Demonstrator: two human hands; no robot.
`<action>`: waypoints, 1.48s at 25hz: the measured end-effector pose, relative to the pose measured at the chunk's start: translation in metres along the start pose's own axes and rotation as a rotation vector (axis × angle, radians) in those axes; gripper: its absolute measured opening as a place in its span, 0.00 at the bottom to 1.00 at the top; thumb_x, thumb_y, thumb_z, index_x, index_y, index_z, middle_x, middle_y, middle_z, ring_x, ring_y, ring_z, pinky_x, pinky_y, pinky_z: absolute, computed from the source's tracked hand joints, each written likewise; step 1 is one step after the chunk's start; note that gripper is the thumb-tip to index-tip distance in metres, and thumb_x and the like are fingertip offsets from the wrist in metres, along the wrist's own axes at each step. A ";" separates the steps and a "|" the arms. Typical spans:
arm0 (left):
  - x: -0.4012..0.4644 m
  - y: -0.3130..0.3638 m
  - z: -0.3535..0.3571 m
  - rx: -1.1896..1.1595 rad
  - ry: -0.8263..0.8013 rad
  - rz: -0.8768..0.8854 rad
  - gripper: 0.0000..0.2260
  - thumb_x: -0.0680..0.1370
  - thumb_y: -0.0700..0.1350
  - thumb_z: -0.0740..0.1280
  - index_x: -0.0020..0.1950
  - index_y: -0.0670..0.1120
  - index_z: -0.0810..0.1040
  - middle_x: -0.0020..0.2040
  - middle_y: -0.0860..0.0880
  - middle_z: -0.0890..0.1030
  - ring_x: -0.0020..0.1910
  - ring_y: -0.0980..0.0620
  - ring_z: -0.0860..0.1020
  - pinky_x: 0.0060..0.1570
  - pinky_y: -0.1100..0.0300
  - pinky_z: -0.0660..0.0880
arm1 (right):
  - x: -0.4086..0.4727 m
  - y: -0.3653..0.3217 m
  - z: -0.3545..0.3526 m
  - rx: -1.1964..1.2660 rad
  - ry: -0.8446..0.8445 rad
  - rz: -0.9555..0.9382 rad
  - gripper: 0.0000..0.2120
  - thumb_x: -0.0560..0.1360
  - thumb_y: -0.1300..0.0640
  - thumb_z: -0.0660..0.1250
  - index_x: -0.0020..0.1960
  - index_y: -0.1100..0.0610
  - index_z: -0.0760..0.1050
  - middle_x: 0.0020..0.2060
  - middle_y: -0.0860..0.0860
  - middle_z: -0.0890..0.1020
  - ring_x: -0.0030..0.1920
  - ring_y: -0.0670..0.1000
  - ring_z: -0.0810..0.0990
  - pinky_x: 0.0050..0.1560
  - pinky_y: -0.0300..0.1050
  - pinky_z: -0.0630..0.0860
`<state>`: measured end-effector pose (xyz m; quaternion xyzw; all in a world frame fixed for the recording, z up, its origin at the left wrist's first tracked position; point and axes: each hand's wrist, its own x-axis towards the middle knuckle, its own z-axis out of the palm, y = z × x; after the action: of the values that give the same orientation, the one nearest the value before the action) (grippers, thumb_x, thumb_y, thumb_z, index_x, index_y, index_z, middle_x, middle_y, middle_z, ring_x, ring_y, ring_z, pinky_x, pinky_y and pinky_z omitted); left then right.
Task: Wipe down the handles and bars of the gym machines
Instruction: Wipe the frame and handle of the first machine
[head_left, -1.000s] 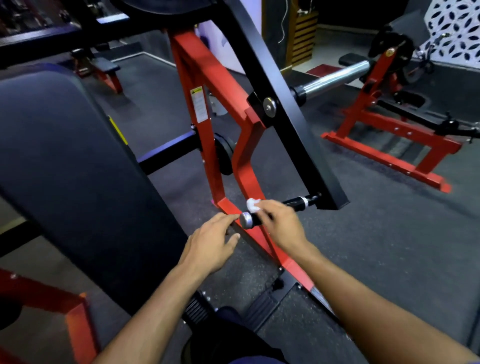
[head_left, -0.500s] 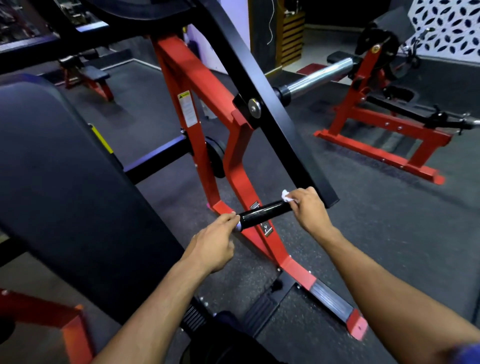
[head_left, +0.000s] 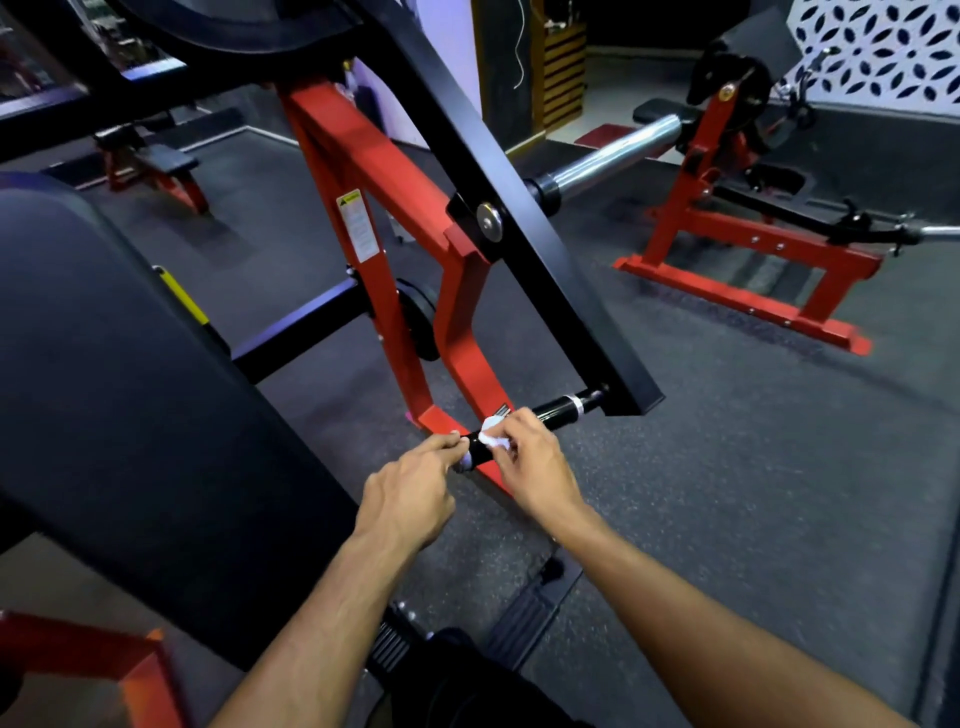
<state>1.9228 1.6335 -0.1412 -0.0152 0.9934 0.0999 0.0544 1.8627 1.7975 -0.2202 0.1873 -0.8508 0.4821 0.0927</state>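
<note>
Right hand (head_left: 524, 462) pinches a white wipe (head_left: 492, 439) against the black handle (head_left: 524, 426), left hand (head_left: 410, 493) grips the handle's free end; warning label (head_left: 357, 226) above unreadable.

Left hand (head_left: 410, 496) at the handle's (head_left: 550, 413) near end, right hand (head_left: 530, 462) just beside, pad (head_left: 119, 374) to the left.

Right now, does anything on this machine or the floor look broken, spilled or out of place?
Nothing stands out. The right hand presses a white wipe on the black handle, the left hand steadies its end, and the red frame looks intact.
</note>
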 end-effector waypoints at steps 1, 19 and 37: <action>-0.003 0.002 -0.002 0.010 0.000 -0.005 0.30 0.77 0.40 0.60 0.74 0.67 0.68 0.76 0.73 0.61 0.65 0.50 0.78 0.58 0.54 0.75 | 0.004 0.010 -0.009 -0.052 -0.013 -0.002 0.05 0.79 0.63 0.67 0.52 0.58 0.80 0.49 0.47 0.76 0.49 0.47 0.78 0.52 0.37 0.71; -0.015 -0.022 0.061 -0.337 0.441 -0.103 0.12 0.80 0.48 0.66 0.62 0.53 0.82 0.58 0.55 0.83 0.55 0.48 0.82 0.49 0.51 0.80 | 0.014 0.074 -0.034 0.250 0.336 0.714 0.03 0.76 0.57 0.74 0.44 0.53 0.82 0.37 0.49 0.85 0.39 0.48 0.83 0.51 0.50 0.81; 0.037 0.018 0.085 -0.132 0.681 0.141 0.07 0.80 0.45 0.72 0.55 0.47 0.87 0.52 0.51 0.85 0.49 0.47 0.82 0.52 0.50 0.77 | 0.027 0.104 -0.017 1.506 0.253 1.161 0.09 0.76 0.72 0.60 0.43 0.62 0.75 0.36 0.55 0.77 0.33 0.47 0.78 0.32 0.36 0.77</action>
<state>1.8946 1.6676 -0.2246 0.0177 0.9446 0.1565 -0.2879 1.7953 1.8546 -0.2842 -0.3064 -0.2617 0.8898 -0.2143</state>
